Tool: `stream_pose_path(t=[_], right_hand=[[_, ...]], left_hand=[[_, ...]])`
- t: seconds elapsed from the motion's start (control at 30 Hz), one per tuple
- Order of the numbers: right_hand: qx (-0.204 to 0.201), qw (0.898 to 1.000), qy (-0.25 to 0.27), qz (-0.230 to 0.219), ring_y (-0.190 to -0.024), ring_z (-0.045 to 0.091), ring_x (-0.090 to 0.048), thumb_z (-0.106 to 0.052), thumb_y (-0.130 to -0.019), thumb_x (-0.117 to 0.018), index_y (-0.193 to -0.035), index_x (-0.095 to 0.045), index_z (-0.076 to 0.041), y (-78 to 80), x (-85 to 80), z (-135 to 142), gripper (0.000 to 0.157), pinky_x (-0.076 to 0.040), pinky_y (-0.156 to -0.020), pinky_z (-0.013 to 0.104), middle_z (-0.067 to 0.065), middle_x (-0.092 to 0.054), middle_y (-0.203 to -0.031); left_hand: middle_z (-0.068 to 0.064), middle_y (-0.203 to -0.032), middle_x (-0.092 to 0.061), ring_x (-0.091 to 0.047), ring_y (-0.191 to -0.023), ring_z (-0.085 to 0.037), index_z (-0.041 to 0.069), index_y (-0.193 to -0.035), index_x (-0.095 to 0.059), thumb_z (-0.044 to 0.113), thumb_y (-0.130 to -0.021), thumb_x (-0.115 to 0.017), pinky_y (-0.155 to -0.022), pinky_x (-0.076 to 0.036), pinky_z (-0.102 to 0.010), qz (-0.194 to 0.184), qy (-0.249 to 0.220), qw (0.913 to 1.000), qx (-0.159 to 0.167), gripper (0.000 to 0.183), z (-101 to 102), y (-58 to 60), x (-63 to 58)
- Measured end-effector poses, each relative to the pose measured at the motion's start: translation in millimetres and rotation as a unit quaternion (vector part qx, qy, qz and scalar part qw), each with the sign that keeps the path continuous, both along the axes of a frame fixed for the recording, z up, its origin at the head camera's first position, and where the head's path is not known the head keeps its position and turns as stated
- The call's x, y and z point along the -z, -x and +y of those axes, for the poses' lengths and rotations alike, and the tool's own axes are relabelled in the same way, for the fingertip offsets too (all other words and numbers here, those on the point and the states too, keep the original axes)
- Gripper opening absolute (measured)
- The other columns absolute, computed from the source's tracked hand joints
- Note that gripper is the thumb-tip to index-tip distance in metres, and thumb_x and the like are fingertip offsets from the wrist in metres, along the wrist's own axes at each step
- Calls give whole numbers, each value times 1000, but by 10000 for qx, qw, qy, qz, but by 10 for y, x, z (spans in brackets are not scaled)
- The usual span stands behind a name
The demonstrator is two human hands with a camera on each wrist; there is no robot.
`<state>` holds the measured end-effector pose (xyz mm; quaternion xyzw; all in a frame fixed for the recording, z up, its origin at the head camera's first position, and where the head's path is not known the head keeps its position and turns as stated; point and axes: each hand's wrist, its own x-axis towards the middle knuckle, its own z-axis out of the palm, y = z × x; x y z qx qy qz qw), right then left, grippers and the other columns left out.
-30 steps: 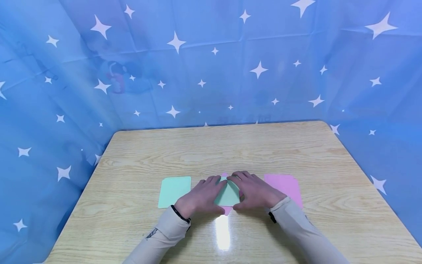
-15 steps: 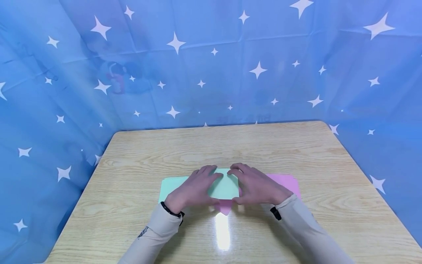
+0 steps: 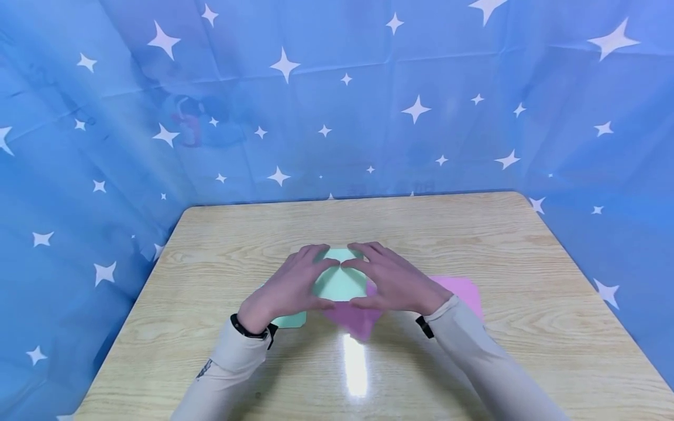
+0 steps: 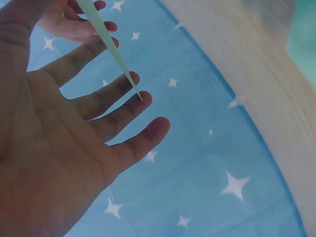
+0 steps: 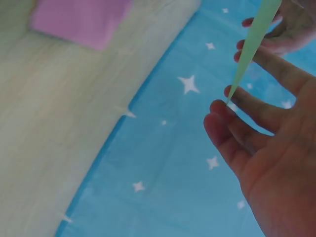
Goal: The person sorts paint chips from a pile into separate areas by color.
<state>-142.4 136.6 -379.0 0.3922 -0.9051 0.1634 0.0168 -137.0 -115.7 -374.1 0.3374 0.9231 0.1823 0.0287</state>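
Observation:
A mint green square card is held level above the table between both hands. My left hand holds its left side with bent fingers, the thumb near the front corner. Opposite it, my right hand holds the right side the same way. Seen almost edge-on in the left wrist view, the green card meets the left fingertips; in the right wrist view the card runs down to the right fingertips. Beneath lies a pink card in shadow, turned cornerwise and partly covered.
Mint green cards lie on the table at left, mostly behind the left hand and wrist. Pink cards lie at right, partly behind the right forearm. A blue star-patterned curtain surrounds the wood-grain table.
Both hands have lifted the green card off the pink one and carried it up and to the left. More of the pink card shows below it.

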Motion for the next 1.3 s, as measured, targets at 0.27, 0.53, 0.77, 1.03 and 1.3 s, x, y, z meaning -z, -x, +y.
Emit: stream_pose_path(t=[0.27, 0.53, 0.77, 1.03, 1.3], right_hand=[[-282, 9992, -67, 289, -140, 31, -46, -54, -87, -74, -136, -65, -19, 102, -90, -378, 61, -43, -111, 49, 14, -48, -153], [-356, 9974, -433, 452, -140, 31, -46, -59, -88, -71, -138, -64, -21, 110, -100, -788, 63, -43, -112, 48, 12, -49, -154], [-363, 9945, -826, 536, -138, 29, -47, -63, -88, -68, -141, -61, -27, 63, 0, -1063, 65, -46, -110, 48, 9, -48, -154], [-261, 9923, -1140, 411, -134, 27, -51, -68, -85, -69, -139, -61, -26, 65, 229, -1246, 69, -47, -108, 45, 5, -52, -150], [-199, 9904, -1364, 126, -130, 25, -54, -67, -83, -72, -137, -61, -25, 72, 441, -1338, 69, -48, -106, 43, 3, -54, -146]], left_hand=[[-16, -156, -43, -39, -144, -35, 16, -138, -63, 47, -77, -88, -112, -37, -62, 129, 22, 9989, -441, 73, -302, -53, -93], [-16, -153, -47, -42, -141, -37, 17, -134, -66, 47, -76, -89, -110, -37, -64, 246, -13, 9972, -699, 69, -622, -122, -86], [-14, -151, -49, -43, -140, -36, 22, -134, -67, 46, -75, -90, -109, -38, -64, 140, 25, 9966, -810, 68, -869, -207, 39], [-17, -150, -50, -45, -138, -40, 20, -135, -66, 38, -74, -92, -106, -39, -66, -42, -32, 9967, -809, 69, -986, -202, 298], [-20, -149, -50, -46, -137, -43, 16, -132, -67, 38, -72, -93, -104, -40, -66, -313, -17, 9968, -742, 69, -1023, -165, 535]])
